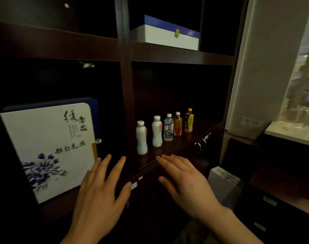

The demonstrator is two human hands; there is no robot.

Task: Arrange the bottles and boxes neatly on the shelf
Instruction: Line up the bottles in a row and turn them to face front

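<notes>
Five bottles stand in one row on the dark wooden shelf [176,150]: two white bottles, the nearer white bottle [141,138] and the second white bottle [157,132]; one clear water bottle [168,128]; one amber tea bottle with a white cap [177,124]; and one yellow-capped bottle [189,120]. There are two gift boxes: one blue-and-white floral box [48,148] standing upright in the left compartment, and one white box with a blue lid [169,35] in the upper compartment. Two bare hands show, the left hand [99,192] and the right hand [187,184], both empty with fingers spread.
</notes>
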